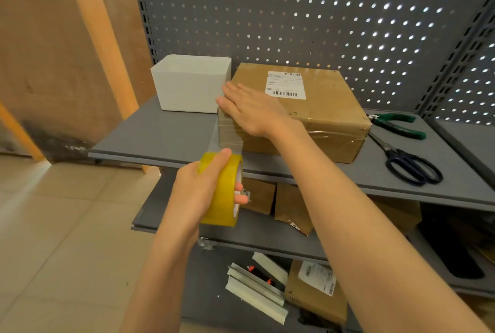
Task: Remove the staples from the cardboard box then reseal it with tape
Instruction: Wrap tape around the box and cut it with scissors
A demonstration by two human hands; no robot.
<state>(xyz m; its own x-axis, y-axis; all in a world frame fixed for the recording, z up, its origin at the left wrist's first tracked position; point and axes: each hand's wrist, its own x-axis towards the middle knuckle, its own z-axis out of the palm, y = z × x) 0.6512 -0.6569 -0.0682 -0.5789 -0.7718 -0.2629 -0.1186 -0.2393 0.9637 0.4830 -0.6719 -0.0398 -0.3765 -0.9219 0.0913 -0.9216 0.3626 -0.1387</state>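
The job had reached its 2nd half — the taping. The cardboard box [316,113] sat on the upper grey shelf [166,134], touching a white bin [187,86] on its left, label up and flaps down. No staples could be made out on it, though they would be too small to tell at this range.

The right hand [251,110] lay flat on the box's top near its left edge, fingers straight and close together, pressing down where clear tape crossed the edge. The left hand [203,188] gripped the yellow tape roll [225,190] below and in front of the shelf lip, fingers curled through the core and thumb over the rim. A taut strip ran from the roll up to the box's left end — already stuck there, by the look of it.

The next move probably called for a cut: the scissors [407,161] lay on the same shelf to the right of the box, with green-handled pliers [396,123] just behind them. 1 hand would have to keep the strip tight meanwhile, or it might curl back and stick to itself.
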